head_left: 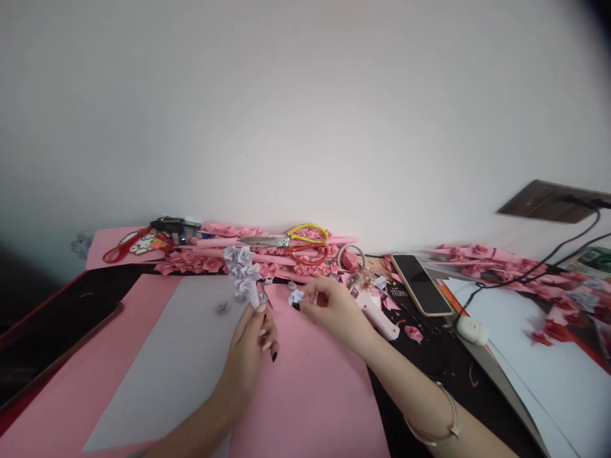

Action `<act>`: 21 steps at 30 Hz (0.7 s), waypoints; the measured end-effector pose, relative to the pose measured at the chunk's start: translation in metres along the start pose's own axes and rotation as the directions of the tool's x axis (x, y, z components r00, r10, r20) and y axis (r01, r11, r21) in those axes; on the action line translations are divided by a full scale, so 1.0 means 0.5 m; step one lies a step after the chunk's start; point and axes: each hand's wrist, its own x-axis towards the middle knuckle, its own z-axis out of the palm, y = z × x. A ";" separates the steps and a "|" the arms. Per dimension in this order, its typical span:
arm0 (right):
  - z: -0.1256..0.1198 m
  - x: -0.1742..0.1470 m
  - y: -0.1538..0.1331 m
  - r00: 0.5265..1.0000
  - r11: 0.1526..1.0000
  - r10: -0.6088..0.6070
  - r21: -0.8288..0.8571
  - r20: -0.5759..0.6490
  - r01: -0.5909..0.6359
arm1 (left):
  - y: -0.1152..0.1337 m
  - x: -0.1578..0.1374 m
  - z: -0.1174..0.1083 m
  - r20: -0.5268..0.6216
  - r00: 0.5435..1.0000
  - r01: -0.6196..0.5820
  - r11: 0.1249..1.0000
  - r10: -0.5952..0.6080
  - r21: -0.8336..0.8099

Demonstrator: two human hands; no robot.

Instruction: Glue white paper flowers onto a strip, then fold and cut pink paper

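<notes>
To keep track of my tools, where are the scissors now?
In the head view, the scissors lie near the middle, on the pink paper flowers by the wall, left of the phone.

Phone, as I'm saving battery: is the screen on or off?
Apparently off: the phone lies face up and dark, nothing lit.

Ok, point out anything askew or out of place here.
A single pink paper flower lies on the black surface near the phone, apart from the pink bunches along the wall; it looks stray.
</notes>
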 end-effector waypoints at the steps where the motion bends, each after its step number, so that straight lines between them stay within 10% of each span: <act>1: -0.009 -0.014 0.007 0.996 0.997 0.062 0.038 0.057 -0.065 | -0.001 0.000 0.001 0.027 1.000 0.005 1.000 -0.004 -0.002; 10: -0.009 -0.087 0.068 0.929 0.911 0.252 0.258 0.273 -0.323 | 0.013 -0.016 0.021 0.250 0.963 -0.018 0.901 -0.100 0.432; 21: 0.014 -0.105 0.072 0.990 0.994 0.102 0.041 0.093 -0.106 | -0.002 -0.015 0.017 0.201 0.977 -0.046 0.858 -0.068 0.511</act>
